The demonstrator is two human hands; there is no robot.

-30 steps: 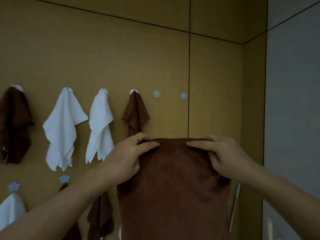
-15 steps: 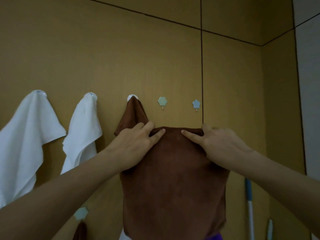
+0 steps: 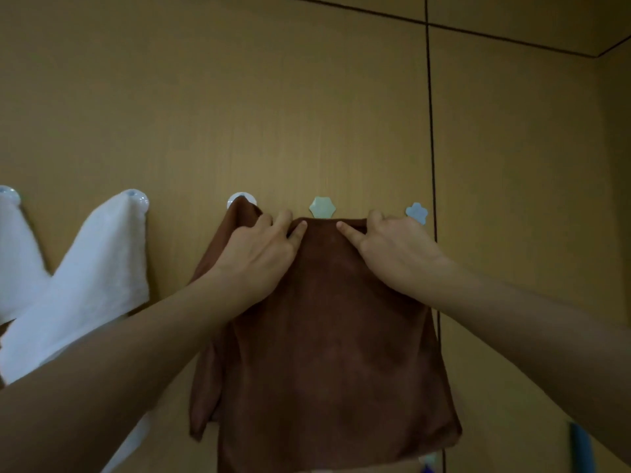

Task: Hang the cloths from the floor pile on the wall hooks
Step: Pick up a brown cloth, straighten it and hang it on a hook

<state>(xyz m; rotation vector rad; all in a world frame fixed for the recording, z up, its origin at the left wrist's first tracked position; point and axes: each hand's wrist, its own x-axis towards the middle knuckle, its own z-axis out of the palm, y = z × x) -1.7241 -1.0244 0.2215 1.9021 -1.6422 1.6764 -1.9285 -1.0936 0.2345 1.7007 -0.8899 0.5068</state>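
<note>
A brown cloth [image 3: 334, 353] hangs flat in front of the wall, held up by its top edge. My left hand [image 3: 259, 254] pinches that edge on the left, and my right hand [image 3: 392, 250] pinches it on the right. The top edge sits just below a pale green hexagon hook [image 3: 322, 207]. A light blue flower hook [image 3: 416, 212] is bare just above my right hand. To the left, another brown cloth [image 3: 235, 227] hangs from a white round hook [image 3: 241, 199], partly hidden behind my left hand.
Two white cloths [image 3: 92, 268] [image 3: 17, 254] hang from hooks on the left. The yellow wall panel has a dark vertical seam [image 3: 431, 131] right of the hooks. A blue-green pole [image 3: 580, 448] shows at the bottom right.
Both hands have raised the brown cloth toward the wall, so its top edge now reaches the green hook. The view has closed in on the wall.
</note>
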